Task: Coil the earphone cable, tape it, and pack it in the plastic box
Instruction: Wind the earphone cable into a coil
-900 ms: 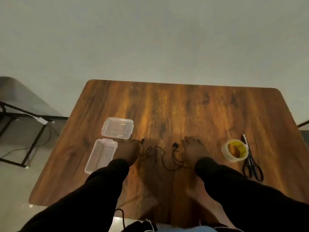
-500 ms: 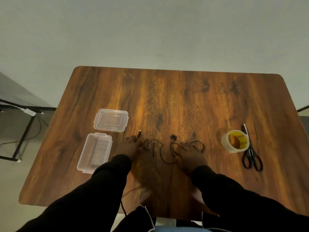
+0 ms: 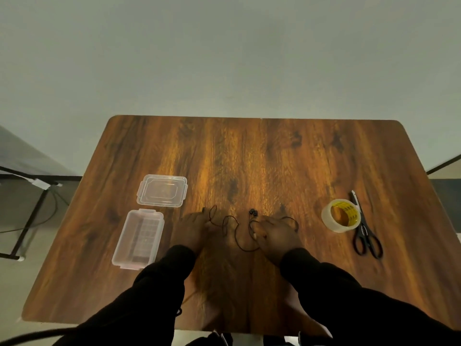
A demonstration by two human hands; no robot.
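The plastic box (image 3: 138,238) sits open, its lid (image 3: 162,190) behind. Left hand (image 3: 193,227) and right hand (image 3: 275,233) each pinch the earphone cable (image 3: 235,236), sprawled uncoiled on the bench (image 3: 249,158). Tape (image 3: 341,218) untouched; everything remains.

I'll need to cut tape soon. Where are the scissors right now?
In the head view the scissors lie on the table's right side, just right of the tape roll, beyond the right hand.
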